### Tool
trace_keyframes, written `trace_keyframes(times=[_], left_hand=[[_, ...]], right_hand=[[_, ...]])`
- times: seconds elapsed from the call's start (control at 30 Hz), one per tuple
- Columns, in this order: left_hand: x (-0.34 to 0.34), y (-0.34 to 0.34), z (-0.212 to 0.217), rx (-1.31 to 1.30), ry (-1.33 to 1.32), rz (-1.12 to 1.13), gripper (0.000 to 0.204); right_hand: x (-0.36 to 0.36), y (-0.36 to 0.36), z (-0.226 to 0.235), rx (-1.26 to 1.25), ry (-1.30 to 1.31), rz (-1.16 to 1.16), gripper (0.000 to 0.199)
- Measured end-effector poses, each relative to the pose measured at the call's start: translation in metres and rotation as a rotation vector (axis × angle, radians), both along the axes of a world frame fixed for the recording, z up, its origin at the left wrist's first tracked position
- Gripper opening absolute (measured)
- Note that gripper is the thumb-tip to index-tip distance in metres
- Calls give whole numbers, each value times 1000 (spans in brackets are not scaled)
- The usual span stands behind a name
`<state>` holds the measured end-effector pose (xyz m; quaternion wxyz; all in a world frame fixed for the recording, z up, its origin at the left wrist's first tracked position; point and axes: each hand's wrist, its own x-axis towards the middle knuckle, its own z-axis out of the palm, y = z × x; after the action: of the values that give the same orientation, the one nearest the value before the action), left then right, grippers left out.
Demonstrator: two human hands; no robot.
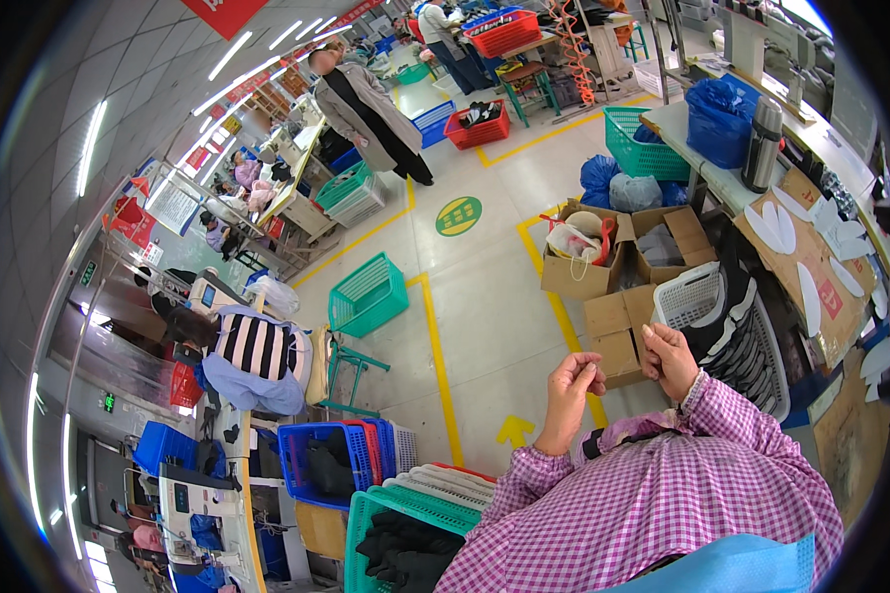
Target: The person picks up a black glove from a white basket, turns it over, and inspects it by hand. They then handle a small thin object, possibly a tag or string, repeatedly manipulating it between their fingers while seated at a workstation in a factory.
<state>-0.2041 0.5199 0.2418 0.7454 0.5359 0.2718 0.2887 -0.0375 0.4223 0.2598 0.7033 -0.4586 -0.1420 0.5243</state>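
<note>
My left hand is raised in front of my chest, thumb and fingertips pinched together. Just to its right and a little higher, my right hand is closed, its thumb pressed on the curled fingers. A small gap separates the two hands. Whatever lies between the fingertips, if anything, is too small to tell. Both arms wear purple checked sleeves. Beyond the hands sits an open cardboard box. Right of my right hand stands a white basket beside dark and grey fabric pieces.
Green crates with dark cloth stand at my lower left, next to a blue crate. A green basket sits on the aisle floor. On the right, a table holds a steel flask and white cut pieces. A person in grey stands ahead.
</note>
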Motion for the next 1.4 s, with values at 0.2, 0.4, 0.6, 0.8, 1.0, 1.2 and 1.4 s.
trace_keyframes(times=[0.2,0.4,0.6,0.8,1.0,1.2,1.4], left_hand=[[-1,2,-2,-14,8,6,17],[-5,10,-1,0,23,34,17],[-4,8,-4,-17,35,29,16],[-2,6,-8,-39,25,11,16],[-2,8,-7,-34,46,6,18],[-2,10,-5,-33,37,37,15],[-1,13,-6,-37,14,26,15]], right_hand=[[2,0,1,-40,40,-38,32],[2,-1,6,-83,-245,39,28],[6,-3,1,115,60,-36,28],[7,-1,-1,1,47,-82,34],[10,-2,0,-123,1,-14,33],[11,-5,-4,55,-175,53,19],[13,-5,-7,40,97,-62,28]])
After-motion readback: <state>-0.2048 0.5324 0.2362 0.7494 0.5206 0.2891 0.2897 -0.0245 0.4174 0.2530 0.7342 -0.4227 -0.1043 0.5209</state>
